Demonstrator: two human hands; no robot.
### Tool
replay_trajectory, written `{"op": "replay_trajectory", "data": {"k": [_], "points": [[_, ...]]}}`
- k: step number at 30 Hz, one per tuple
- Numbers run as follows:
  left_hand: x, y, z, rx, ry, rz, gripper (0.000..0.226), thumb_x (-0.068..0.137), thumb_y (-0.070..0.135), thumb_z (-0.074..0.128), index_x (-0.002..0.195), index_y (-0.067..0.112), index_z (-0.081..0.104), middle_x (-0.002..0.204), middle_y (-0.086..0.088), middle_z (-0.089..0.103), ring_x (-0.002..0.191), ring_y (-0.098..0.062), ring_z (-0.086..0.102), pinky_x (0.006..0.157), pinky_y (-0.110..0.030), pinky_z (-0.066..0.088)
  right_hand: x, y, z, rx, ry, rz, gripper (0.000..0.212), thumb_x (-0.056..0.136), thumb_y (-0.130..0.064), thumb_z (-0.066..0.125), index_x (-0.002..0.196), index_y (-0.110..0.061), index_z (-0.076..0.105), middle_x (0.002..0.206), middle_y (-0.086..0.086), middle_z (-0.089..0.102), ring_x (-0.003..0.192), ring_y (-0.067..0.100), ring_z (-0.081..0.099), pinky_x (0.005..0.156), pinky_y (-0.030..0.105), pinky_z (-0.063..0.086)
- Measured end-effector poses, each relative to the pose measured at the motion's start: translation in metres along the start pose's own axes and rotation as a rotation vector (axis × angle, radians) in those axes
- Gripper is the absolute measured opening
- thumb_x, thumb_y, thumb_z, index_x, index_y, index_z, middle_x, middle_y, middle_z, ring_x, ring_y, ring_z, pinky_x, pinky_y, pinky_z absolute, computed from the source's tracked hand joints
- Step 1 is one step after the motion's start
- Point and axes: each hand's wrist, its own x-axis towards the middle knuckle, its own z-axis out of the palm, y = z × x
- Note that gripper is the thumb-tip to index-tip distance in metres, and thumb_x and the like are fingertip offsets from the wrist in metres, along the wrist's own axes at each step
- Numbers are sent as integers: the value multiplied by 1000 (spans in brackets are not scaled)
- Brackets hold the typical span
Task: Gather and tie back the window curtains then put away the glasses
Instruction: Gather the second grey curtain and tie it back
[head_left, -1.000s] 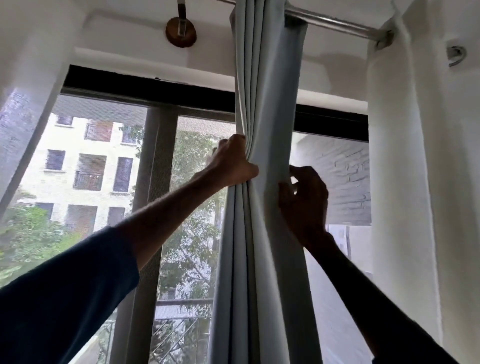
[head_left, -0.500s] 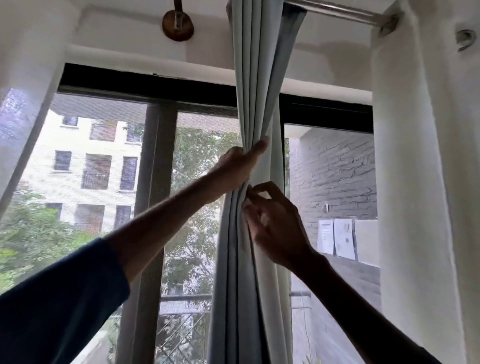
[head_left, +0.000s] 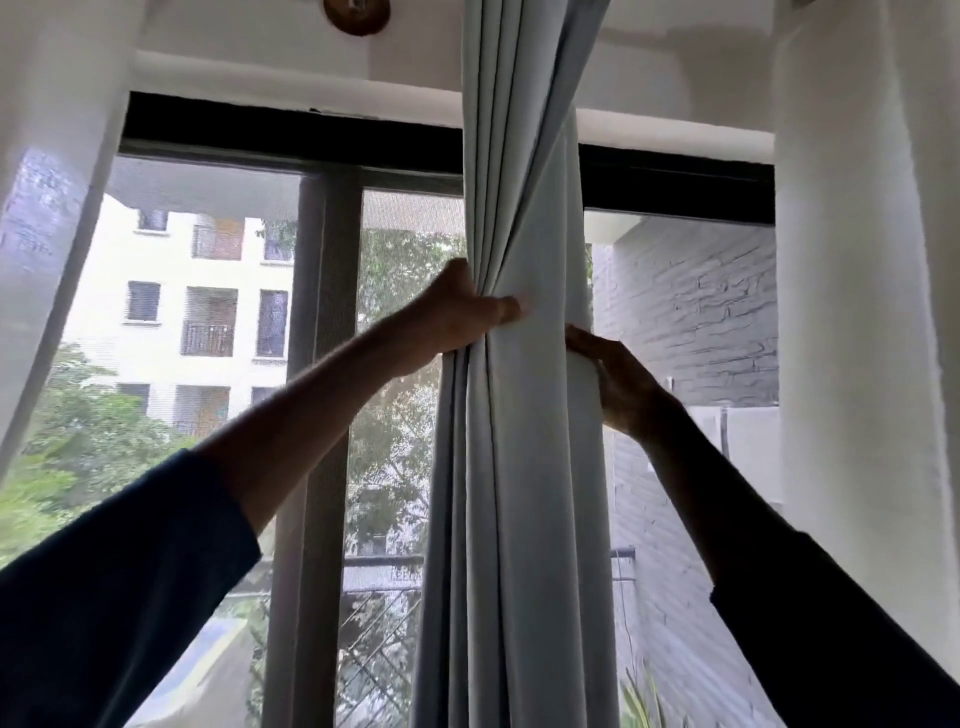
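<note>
Now | 1 gathered curtain (head_left: 524, 447) | 2 hands | left hand (head_left: 457, 314) grips it | right hand (head_left: 618, 382) touches edge, grip unclear
</note>
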Motion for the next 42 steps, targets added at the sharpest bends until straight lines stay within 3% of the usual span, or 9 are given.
{"op": "replay_trajectory", "data": {"k": [4, 7, 10, 13, 19, 26, 31, 37, 42], "points": [[-6, -3, -1, 97, 41, 34, 42, 91, 33, 68, 113, 14, 37, 100, 1, 47, 90, -11, 49, 70, -24, 45, -6, 8, 13, -114, 105, -73, 35, 97, -27, 64, 122, -3, 70, 114, 16, 75, 96, 27, 74, 75, 33, 62], [-10, -2, 2, 290, 90, 97, 36, 94, 33, 62, 104, 12, 35, 81, 5, 32, 70, -6, 31, 58, -25, 31, -14, 5, 13, -228, 207, -151, 37, 91, -28, 75, 115, 0, 73, 108, 17, 76, 98, 33, 74, 75, 33, 62], [-11, 1, 6, 296, 105, 108, 36, 93, 32, 63, 102, 11, 35, 78, 7, 28, 74, -11, 33, 58, -28, 30, -25, -1, 9, -301, 288, -154, 43, 81, -34, 84, 106, -1, 76, 103, 15, 77, 98, 34, 74, 84, 41, 62], [-15, 3, 12, 352, 141, 156, 36, 91, 30, 65, 98, 11, 36, 78, 5, 29, 86, -16, 34, 64, -26, 27, -36, -3, 5, -400, 379, -198, 45, 73, -39, 90, 98, -3, 79, 95, 11, 79, 87, 26, 77, 72, 32, 60], [-45, -11, 37, 402, 106, 150, 34, 86, 21, 71, 83, 11, 39, 73, 6, 31, 65, -11, 34, 46, -24, 25, -72, 28, 10, -538, 499, -229, 32, 73, -34, 90, 89, -9, 78, 80, 1, 79, 68, 11, 75, 57, 26, 59], [-83, -27, 74, 405, 34, 106, 31, 76, 7, 75, 82, 11, 44, 67, 4, 39, 54, -13, 45, 40, -20, 31, -106, 81, 44, -1075, 792, -452, 40, 80, -43, 64, 112, -21, 67, 93, -1, 71, 87, 23, 67, 76, 36, 52], [-100, -33, 90, 385, 16, 73, 26, 76, 15, 73, 81, 14, 48, 63, 3, 41, 56, -22, 50, 48, -29, 46, -128, 104, 64, -1198, 777, -443, 54, 80, -25, 71, 133, -24, 60, 97, 1, 61, 88, 22, 61, 68, 30, 41], [-122, -54, 108, 428, -15, 57, 32, 79, 13, 69, 61, 16, 42, 56, 2, 46, 48, -21, 54, 38, -22, 33, -151, 118, 79, -1108, 698, -325, 46, 70, -7, 63, 113, -21, 66, 85, -4, 64, 88, 25, 64, 70, 25, 35], [-142, -78, 118, 476, -81, 44, 32, 88, 10, 61, 62, 13, 42, 56, 0, 42, 51, -26, 53, 46, -32, 40, -174, 153, 91, -1234, 632, -393, 72, 63, 5, 69, 133, -8, 60, 91, 4, 70, 84, 25, 66, 67, 17, 31]]}}
